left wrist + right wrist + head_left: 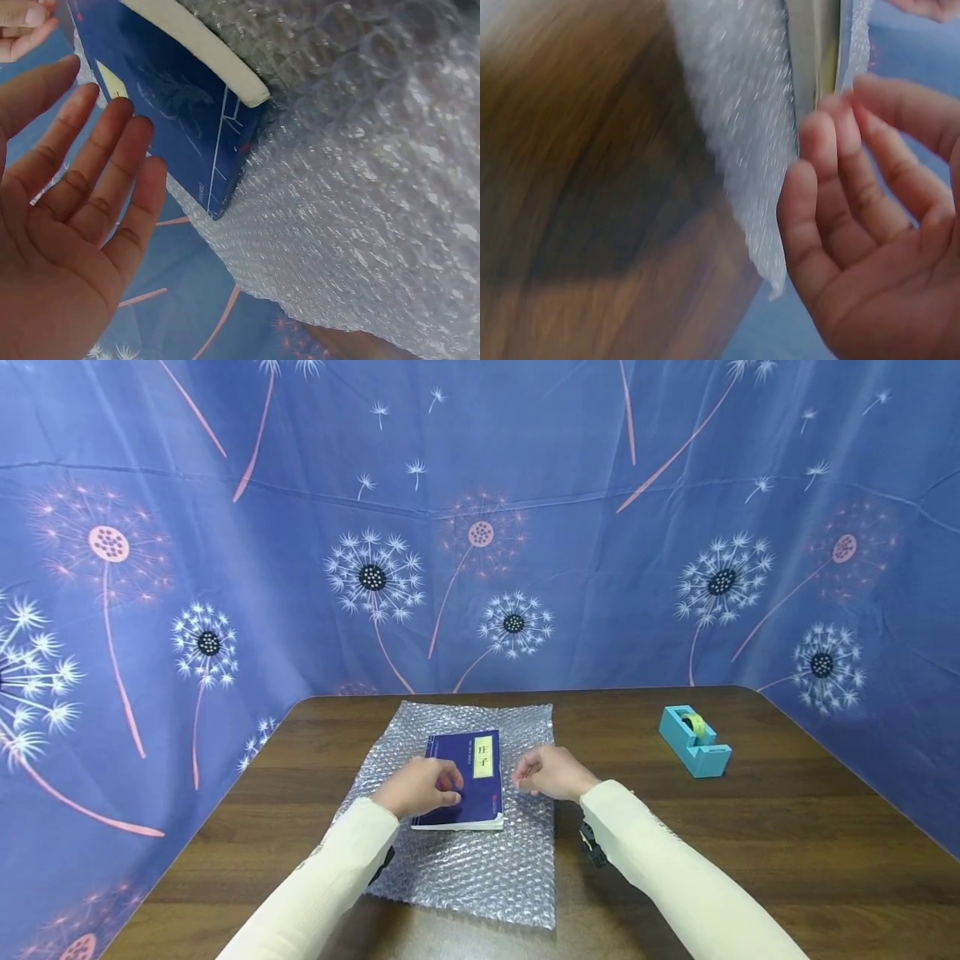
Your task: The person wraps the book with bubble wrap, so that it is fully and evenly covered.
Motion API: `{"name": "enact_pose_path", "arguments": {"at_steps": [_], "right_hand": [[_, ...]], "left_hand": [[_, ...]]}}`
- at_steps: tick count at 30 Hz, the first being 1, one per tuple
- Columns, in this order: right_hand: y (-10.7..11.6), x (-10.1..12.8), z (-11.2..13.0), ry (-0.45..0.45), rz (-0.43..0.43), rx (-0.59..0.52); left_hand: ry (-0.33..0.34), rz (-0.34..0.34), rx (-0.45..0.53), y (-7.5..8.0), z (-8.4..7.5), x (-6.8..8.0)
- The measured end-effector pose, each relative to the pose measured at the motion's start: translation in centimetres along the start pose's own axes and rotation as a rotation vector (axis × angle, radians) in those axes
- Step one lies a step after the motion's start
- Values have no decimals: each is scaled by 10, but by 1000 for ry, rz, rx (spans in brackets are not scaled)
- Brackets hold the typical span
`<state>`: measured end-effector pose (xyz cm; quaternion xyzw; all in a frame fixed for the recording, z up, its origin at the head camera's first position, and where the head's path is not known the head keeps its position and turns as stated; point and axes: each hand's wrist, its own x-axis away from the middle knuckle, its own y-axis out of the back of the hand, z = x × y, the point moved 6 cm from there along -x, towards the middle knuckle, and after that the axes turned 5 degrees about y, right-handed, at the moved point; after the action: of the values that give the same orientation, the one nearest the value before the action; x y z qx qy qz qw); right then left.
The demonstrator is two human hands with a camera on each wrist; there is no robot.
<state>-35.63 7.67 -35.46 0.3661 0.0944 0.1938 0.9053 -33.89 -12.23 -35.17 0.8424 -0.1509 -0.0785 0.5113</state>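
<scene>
Wooden table (787, 827) carries a sheet of bubble wrap (465, 860) laid flat, wide enough to fold over its load. Blue book (465, 772) lies face up on the sheet's middle, edges squared to it. Left hand (420, 787) hovers over the book's near left part, fingers relaxed, grasping nothing. Right hand (547, 772) sits just beside the book's right edge, fingers loosely bent, empty. Tape dispenser (695, 741) stands well apart to the right
</scene>
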Motion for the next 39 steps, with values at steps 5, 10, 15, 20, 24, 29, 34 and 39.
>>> {"name": "enact_pose_path", "arguments": {"at_steps": [5, 10, 15, 20, 24, 29, 34, 39], "right_hand": [[3, 7, 0, 92, 109, 42], [1, 15, 2, 123, 198, 65], [-4, 25, 3, 166, 286, 91], [-8, 32, 2, 148, 358, 170], [-11, 36, 0, 140, 393, 246], [-12, 40, -2, 151, 392, 285], [-12, 45, 0, 240, 389, 332], [-12, 48, -2, 306, 386, 330]], "left_hand": [[-101, 24, 6, -3, -2, 6], [-177, 69, -35, -8, -4, 11], [-207, 122, -86, -10, -8, 17], [-221, 157, -134, -12, -13, 23], [-190, 186, -217, -16, -13, 26], [-152, 210, -301, -21, -15, 29], [-153, 235, -347, -24, -19, 34], [-183, 225, -453, -25, -27, 42]]}}
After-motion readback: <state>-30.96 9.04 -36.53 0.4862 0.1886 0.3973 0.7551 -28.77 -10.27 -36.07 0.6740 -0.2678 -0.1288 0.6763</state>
